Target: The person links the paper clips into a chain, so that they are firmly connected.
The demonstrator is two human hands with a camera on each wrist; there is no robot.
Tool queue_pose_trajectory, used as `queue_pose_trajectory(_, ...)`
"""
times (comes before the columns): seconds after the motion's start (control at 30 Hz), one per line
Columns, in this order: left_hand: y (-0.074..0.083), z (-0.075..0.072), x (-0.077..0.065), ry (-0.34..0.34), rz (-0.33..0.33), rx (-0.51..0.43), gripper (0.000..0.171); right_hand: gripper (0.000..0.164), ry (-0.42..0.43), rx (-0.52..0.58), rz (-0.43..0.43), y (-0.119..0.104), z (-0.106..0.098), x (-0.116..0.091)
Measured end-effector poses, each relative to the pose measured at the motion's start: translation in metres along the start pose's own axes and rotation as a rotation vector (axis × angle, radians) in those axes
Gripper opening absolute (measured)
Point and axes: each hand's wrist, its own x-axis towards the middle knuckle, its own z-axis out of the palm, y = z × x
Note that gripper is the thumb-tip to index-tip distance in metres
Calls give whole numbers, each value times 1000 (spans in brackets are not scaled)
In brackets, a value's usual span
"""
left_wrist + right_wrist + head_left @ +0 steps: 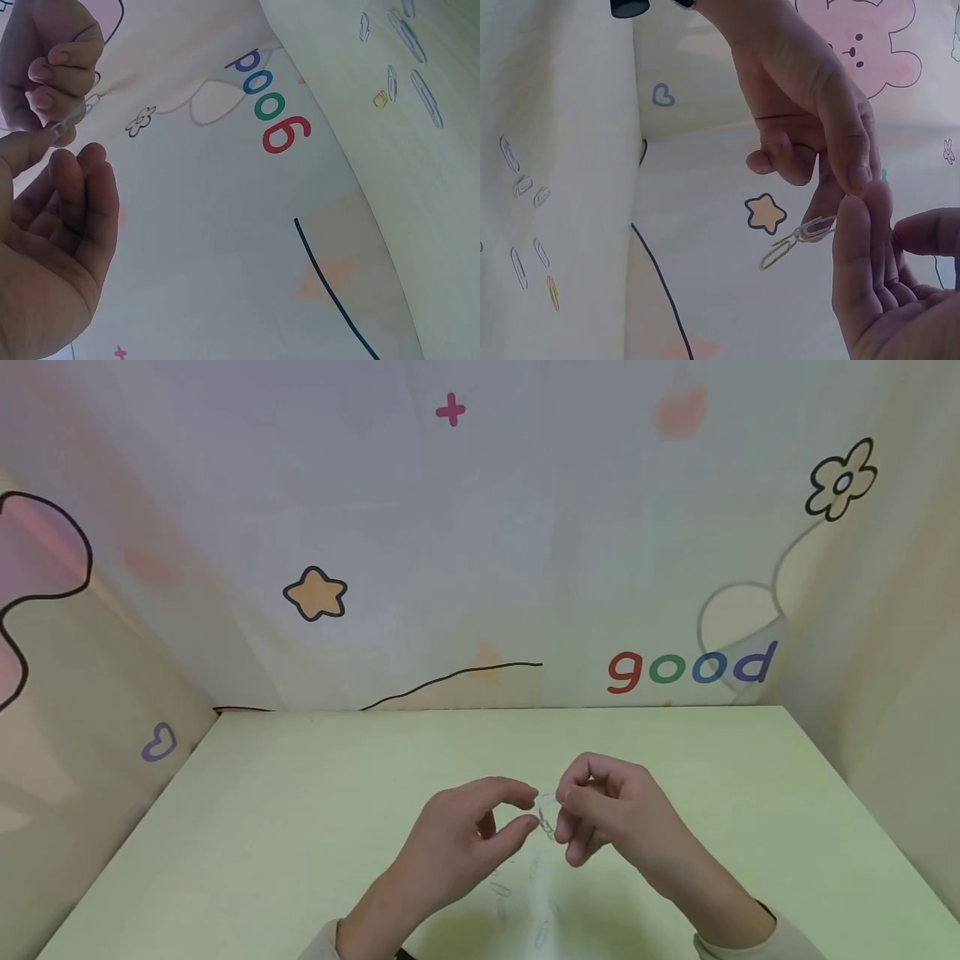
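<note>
Several linked paper clips (796,234), silver with a gold one at the end, hang between the hands in the right wrist view. My right hand (622,810) pinches them between thumb and forefinger, its other fingers curled. Facing it, my left hand (457,827) has its thumb and forefinger bent toward each other with a gap, the tips right at the edge of the silver clip (546,820). In the left wrist view, the left hand (60,240) shows its thumb close to the silver clip (75,114). Part of the chain is hidden behind the right fingers (851,247).
Below the hands, loose silver paper clips (501,890) lie on the pale table (262,827). A gold paper clip (553,292) lies among them in the right wrist view. A printed curtain (480,527) stands along the table's back and sides.
</note>
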Motion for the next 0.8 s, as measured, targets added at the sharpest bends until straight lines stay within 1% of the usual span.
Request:
queue_pose_trajectory(0.07, 2, 1, -1, -14, -23, -33, 24, 17, 3, -11, -11, 1, 1, -1)
queue_pose_trajectory(0.17, 4, 2, 0, -36, -55, -103, 23, 16, 10, -40, -20, 2, 3, -1)
queue_pose_trajectory(0.23, 6, 2, 1, -65, -103, -204, 23, 15, 16, -63, -23, 1, 4, -1)
queue_pose_trajectory(0.33, 8, -1, 3, -114, -187, -401, 25, 13, 26, -100, -33, 0, 4, -2)
queue_pose_trajectory(0.37, 9, -2, 4, -125, -209, -454, 26, 12, 28, -111, -43, -1, 4, -2)
queue_pose_trajectory(0.43, 10, -4, 5, -142, -226, -530, 28, 10, 30, -139, -61, -2, 4, -3)
queue_pose_trajectory(0.5, 10, -4, 6, -153, -226, -575, 26, 9, 25, -149, -87, -4, 3, -4)
queue_pose_trajectory(0.67, 9, -4, 6, -175, -226, -652, 19, 9, 10, -170, -173, -5, 3, -6)
queue_pose_trajectory(0.8, 7, -4, 7, -189, -221, -640, 18, 8, 15, -206, -224, -6, 2, -7)
